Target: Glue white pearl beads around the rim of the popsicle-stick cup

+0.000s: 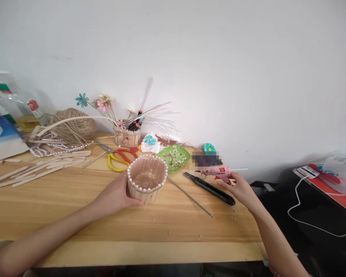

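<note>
My left hand point(118, 194) is closed round the left side of a cup covered in wooden sticks point(147, 196), with white beads along its rim. The cup is tilted a little toward me, so its inside shows. On the right, my right hand point(239, 190) grips a pink glue gun point(216, 174) by its handle, and a clear glue stick point(238, 169) juts from its back. Just below the gun lies a black utility knife point(212, 189). A thin flat strip point(190, 197) rests between the cup and the knife.
Behind the cup are red-and-yellow scissors point(119, 159) and a green dish point(175, 156) of small beads. A decorated pen holder point(127, 137), twine ball point(75, 125) and loose wooden sticks point(40, 169) occupy the back and left. The table's front edge point(150, 264) runs nearest me.
</note>
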Motion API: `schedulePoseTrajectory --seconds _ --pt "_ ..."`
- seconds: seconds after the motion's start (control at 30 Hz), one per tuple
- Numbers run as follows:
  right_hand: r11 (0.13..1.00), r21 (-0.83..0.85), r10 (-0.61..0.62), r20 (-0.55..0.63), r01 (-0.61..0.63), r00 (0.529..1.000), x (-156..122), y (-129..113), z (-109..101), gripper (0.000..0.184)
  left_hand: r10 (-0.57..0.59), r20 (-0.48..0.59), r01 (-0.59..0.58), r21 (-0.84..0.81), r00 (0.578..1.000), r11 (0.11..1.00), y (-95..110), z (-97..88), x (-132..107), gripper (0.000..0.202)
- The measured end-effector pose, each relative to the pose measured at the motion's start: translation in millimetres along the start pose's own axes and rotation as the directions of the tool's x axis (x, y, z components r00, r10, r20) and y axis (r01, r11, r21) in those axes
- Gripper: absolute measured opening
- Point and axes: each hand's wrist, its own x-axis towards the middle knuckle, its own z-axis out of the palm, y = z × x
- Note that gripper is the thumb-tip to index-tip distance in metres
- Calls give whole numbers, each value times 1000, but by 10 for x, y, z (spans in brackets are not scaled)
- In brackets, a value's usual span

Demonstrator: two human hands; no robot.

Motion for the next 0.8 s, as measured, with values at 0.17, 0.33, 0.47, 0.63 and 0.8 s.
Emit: schedulePoseTrajectory --seconds 0.17,0.33,0.47,0.63,0.8 --pt "1000 11 22 65 -23 998 105 -56 -24 39 9 15 -9 -7 1000 1000 8 -5 -13 90" --pt "992 82 -98 50 94 994 -55 -281 -152 38 15 3 -15 -33 1000 999 -2 -1 -15 93" --pt "979 184 -67 -139 92 988 -433 -608 -332 49 15 5 -15 -62 1000 998 -20 0 -10 98" --pt "884 132 -454 10 449 891 -892 -1075 -191 45 22 16 -21 -88 1000 996 -26 -3 -11 97" --pt "818 162 -574 152 552 805 -1082 -1375 214 41 39 21 -37 -81 999 996 -42 9 -1 95"
